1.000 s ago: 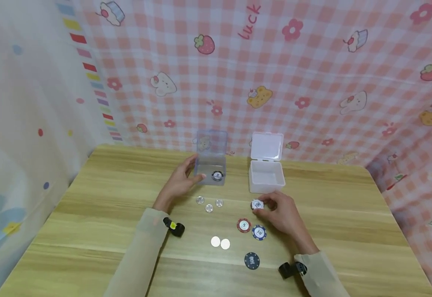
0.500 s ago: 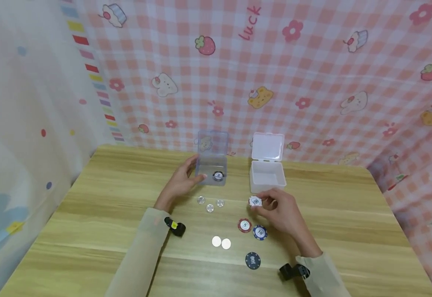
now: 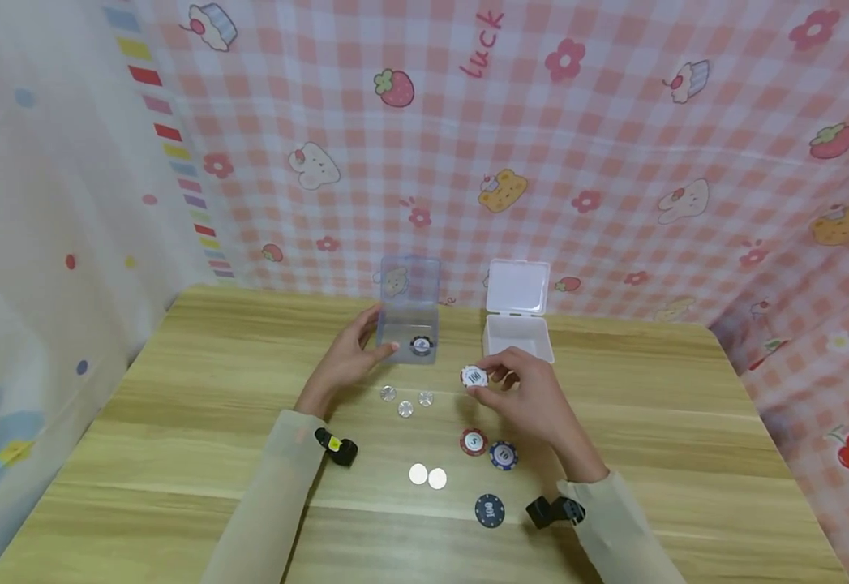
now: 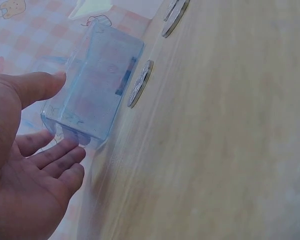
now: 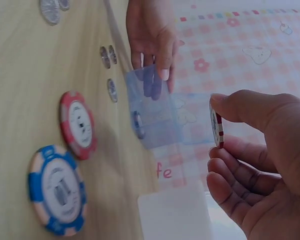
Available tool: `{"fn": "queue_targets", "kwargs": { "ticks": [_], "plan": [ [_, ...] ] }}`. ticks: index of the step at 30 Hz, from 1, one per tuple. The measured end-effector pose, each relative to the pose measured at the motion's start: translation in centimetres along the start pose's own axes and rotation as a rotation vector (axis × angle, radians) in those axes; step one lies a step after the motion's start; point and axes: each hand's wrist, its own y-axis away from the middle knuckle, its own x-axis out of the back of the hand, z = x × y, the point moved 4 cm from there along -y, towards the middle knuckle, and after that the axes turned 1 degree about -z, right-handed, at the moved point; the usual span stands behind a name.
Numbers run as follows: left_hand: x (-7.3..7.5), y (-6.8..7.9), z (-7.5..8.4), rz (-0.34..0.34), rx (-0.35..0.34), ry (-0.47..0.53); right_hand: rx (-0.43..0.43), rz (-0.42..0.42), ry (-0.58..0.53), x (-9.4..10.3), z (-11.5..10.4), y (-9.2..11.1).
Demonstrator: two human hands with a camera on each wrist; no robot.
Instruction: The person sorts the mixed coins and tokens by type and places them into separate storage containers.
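In the head view, my right hand [image 3: 522, 389] pinches a poker chip [image 3: 474, 377] marked 100 between thumb and fingers, above the table. The right wrist view shows this poker chip [image 5: 216, 125] edge-on, with a red and white rim. My left hand [image 3: 344, 357] lies at the left side of a clear bluish plastic box [image 3: 408, 324], its thumb at the front and its fingers extended along the side; firm contact is hard to judge. The box's lid stands up, and one dark-edged poker chip [image 3: 421, 345] lies inside.
A white box [image 3: 517, 337] with raised lid stands right of the bluish one. On the table lie several silver coins [image 3: 405, 409], two pale discs [image 3: 418, 474], a red poker chip [image 3: 473, 442], a blue one [image 3: 503, 456] and a black 100 disc [image 3: 490, 511]. A checked curtain [image 3: 424, 146] hangs behind.
My right hand has moved left and slightly away from me, carrying the poker chip past the front of the white box. My left hand stays beside the bluish box.
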Motion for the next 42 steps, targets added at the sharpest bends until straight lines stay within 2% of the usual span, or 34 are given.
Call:
{"fn": "queue_targets", "kwargs": {
  "ticks": [11, 20, 27, 37, 42],
  "plan": [
    [-0.1, -0.2, -0.1, 0.001, 0.006, 0.027, 0.025, 0.024, -0.038, -0.1, -0.7, -3.0],
    [-0.3, -0.3, 0.1, 0.002, 0.024, 0.025, 0.026, 0.018, 0.012, -0.2, -1.2, -5.4],
    [-0.2, -0.4, -0.1, 0.003, 0.026, 0.022, -0.001, -0.003, -0.001, -0.6, -1.5, -6.8],
    [0.0, -0.1, 0.0, 0.000, 0.053, -0.004, 0.017, -0.004, -0.024, -1.5, -1.8, -8.5],
    [0.0, 0.0, 0.1, -0.009, 0.048, -0.005, -0.013, -0.005, -0.014, -1.9, -1.5, -9.4]
  ]
}}
